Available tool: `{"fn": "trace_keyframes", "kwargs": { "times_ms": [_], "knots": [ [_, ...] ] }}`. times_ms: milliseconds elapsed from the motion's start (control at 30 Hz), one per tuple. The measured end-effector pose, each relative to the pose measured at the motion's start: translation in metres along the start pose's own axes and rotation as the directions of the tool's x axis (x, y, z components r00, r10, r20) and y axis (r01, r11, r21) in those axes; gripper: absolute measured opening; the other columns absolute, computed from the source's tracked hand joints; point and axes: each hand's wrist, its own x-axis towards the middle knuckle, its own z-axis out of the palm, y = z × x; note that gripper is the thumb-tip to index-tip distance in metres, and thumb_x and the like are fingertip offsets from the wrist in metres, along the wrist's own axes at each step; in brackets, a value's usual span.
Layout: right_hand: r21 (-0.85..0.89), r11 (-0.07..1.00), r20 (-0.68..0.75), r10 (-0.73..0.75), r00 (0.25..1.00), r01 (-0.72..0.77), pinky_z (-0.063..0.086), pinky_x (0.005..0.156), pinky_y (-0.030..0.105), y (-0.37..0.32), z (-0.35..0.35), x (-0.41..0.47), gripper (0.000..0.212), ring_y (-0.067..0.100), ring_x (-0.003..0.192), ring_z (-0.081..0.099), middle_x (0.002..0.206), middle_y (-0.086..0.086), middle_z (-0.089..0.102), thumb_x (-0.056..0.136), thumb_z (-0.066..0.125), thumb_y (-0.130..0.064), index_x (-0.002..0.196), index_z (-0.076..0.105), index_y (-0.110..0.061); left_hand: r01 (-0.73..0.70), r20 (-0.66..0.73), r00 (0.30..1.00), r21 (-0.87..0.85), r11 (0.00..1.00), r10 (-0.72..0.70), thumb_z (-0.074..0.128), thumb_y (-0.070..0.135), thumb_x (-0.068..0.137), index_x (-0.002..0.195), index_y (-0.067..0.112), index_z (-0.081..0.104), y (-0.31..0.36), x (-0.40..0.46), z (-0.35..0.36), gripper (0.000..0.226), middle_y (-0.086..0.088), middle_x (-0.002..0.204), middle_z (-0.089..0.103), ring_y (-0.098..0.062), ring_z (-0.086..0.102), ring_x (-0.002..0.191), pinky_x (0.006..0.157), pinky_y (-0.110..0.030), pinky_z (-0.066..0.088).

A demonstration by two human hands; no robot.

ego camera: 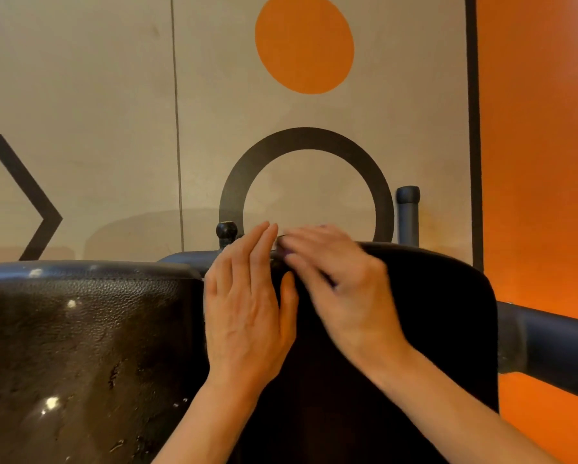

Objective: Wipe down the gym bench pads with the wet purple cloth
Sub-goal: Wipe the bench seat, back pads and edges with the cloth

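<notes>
Two black gym bench pads fill the lower view. The left pad is glossy, with wet patches and droplets. The right pad is matte and upright. My left hand lies flat against the right pad's left edge, fingers straight and pointing up, holding nothing. My right hand is blurred and rests over the pad's top edge, its fingers meeting the left fingertips. Only a faint purple trace shows under the right fingers, so I cannot tell whether the purple cloth is there.
A black ball knob and an upright grey padded post rise behind the pads. A thick grey padded bar sticks out to the right. Close behind is a beige wall with orange and black shapes.
</notes>
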Motion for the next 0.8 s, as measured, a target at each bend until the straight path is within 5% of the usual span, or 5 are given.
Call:
{"fn": "trace_keyframes", "kwargs": {
  "times_ms": [100, 267, 467, 633, 800],
  "knots": [
    [0.035, 0.999, 0.125, -0.025, 0.992, 0.021, 0.038, 0.109, 0.024, 0.006, -0.016, -0.001, 0.032, 0.001, 0.123, 0.051, 0.126, -0.006, 0.062, 0.092, 0.059, -0.016, 0.123, 0.063, -0.017, -0.044, 0.072, 0.996, 0.008, 0.999, 0.043, 0.036, 0.029, 0.099, 0.151, 0.006, 0.026, -0.005, -0.001, -0.017, 0.058, -0.013, 0.154, 0.032, -0.026, 0.034, 0.142, 0.118, -0.036, 0.025],
    [0.017, 0.980, -0.128, 0.200, 0.971, -0.199, 0.041, 0.103, 0.016, 0.013, -0.029, -0.011, 0.025, -0.004, 0.111, 0.056, 0.113, -0.011, 0.067, 0.092, 0.056, -0.019, 0.114, 0.067, -0.023, -0.045, 0.144, 0.990, 0.219, 0.975, 0.014, 0.038, 0.028, 0.095, 0.151, 0.007, 0.028, -0.049, -0.010, -0.067, 0.061, -0.017, 0.155, 0.032, -0.031, 0.023, 0.147, 0.119, -0.047, 0.019],
    [-0.107, 0.980, 0.174, -0.146, 0.974, 0.166, 0.043, 0.102, 0.026, -0.021, 0.019, 0.005, 0.025, 0.007, 0.112, 0.056, 0.114, -0.004, 0.066, 0.096, 0.050, -0.023, 0.115, 0.065, -0.016, -0.073, 0.172, 0.985, 0.301, 0.951, 0.022, 0.032, 0.032, 0.098, 0.144, 0.003, 0.041, -0.075, -0.019, -0.067, 0.056, -0.019, 0.146, 0.045, -0.031, 0.031, 0.143, 0.122, -0.042, 0.010],
    [-0.035, 0.973, -0.092, 0.225, 0.970, -0.229, 0.043, 0.103, 0.021, 0.012, -0.030, -0.007, 0.023, -0.006, 0.111, 0.054, 0.112, -0.018, 0.065, 0.096, 0.051, -0.025, 0.113, 0.065, -0.030, -0.091, 0.121, 0.991, 0.288, 0.953, 0.058, 0.034, 0.030, 0.098, 0.141, 0.001, 0.045, -0.077, -0.021, -0.064, 0.053, -0.020, 0.141, 0.050, -0.033, 0.035, 0.141, 0.122, -0.045, 0.015],
    [-0.231, 0.972, 0.102, -0.022, 0.995, 0.045, 0.045, 0.089, 0.026, -0.032, 0.034, 0.017, 0.018, 0.010, 0.092, 0.059, 0.094, -0.004, 0.069, 0.096, 0.053, -0.019, 0.095, 0.070, -0.016, -0.095, 0.122, 0.991, 0.300, 0.949, 0.061, 0.034, 0.029, 0.098, 0.139, 0.001, 0.046, -0.076, -0.020, -0.062, 0.051, -0.020, 0.139, 0.051, -0.033, 0.036, 0.140, 0.121, -0.046, 0.015]
  ]
}}
